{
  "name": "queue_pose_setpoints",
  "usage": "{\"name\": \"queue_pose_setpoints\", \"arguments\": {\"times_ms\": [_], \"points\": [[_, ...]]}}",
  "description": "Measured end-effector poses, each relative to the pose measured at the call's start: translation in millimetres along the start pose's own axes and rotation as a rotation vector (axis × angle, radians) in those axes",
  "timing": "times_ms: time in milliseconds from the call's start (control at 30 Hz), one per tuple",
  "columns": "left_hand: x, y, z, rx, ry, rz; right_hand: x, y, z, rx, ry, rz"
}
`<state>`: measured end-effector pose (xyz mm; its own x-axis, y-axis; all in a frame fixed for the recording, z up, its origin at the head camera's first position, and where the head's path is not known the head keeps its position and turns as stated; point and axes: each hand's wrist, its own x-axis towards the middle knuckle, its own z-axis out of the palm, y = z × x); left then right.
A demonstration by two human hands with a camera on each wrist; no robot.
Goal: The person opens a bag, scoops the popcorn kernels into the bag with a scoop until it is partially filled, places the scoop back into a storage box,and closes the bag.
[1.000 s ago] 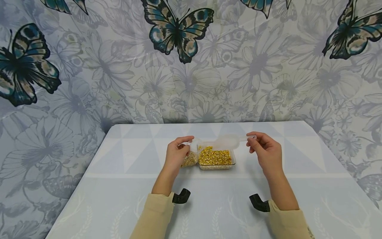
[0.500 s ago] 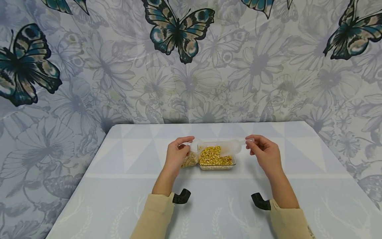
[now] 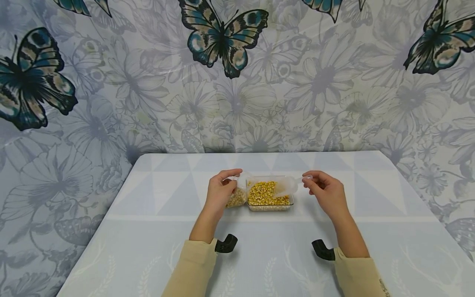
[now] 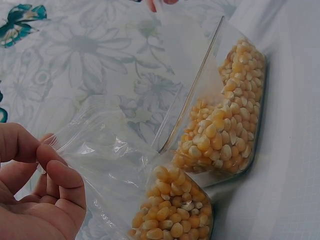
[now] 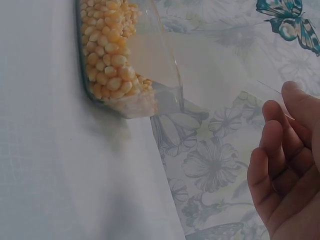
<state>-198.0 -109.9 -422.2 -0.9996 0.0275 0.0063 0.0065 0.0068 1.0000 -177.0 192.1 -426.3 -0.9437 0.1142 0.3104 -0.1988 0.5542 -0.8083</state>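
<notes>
My left hand [image 3: 219,189] pinches the top edge of a clear zip bag [image 4: 107,160], which stands on the table with corn kernels [image 4: 172,212] in its bottom. Right beside the bag is a rectangular clear container [image 3: 270,208] holding more corn kernels [image 3: 262,192]. With thumb and fingertips, my right hand [image 3: 328,193] grips the thin handle of a translucent white plastic scoop [image 3: 285,186]. The scoop's bowl dips inside the container's right side, against the kernels, as the right wrist view also shows. Part of the kernels is hidden behind the bowl.
A white table [image 3: 185,268] with a pale geometric pattern carries everything, its back edge meeting a wall [image 3: 237,119] printed with flowers and butterflies. A black wrist mount [image 3: 226,243] sticks out at the left sleeve, another mount [image 3: 323,250] at the right.
My right hand has come down and a little left, bringing the scoop from above the container's back rim into its right side among the kernels. The left hand and bag stay put.
</notes>
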Motion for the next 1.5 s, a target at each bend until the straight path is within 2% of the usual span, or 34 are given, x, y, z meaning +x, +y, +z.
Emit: {"name": "queue_pose_setpoints", "arguments": {"times_ms": [400,700,1200,1367,1500], "points": [[-0.6,0.6,1.1,-0.008,0.006,0.001,-2.9,3,4,-0.091,-0.072,-0.045],[0.1,-1.0,1.7,0.003,0.007,0.0,-2.5,8,5,-0.12,-0.116,-0.008],[0.7,-1.4,1.5,0.008,0.004,-0.003,-3.5,17,15,-0.223,-0.192,-0.014],[1.1,-1.8,1.4,0.011,0.008,-0.004,-5.2,19,21,-0.217,-0.224,-0.027],[0.9,-1.8,1.3,0.007,0.008,-0.009,-5.7,21,24,-0.204,-0.215,-0.05]]}}
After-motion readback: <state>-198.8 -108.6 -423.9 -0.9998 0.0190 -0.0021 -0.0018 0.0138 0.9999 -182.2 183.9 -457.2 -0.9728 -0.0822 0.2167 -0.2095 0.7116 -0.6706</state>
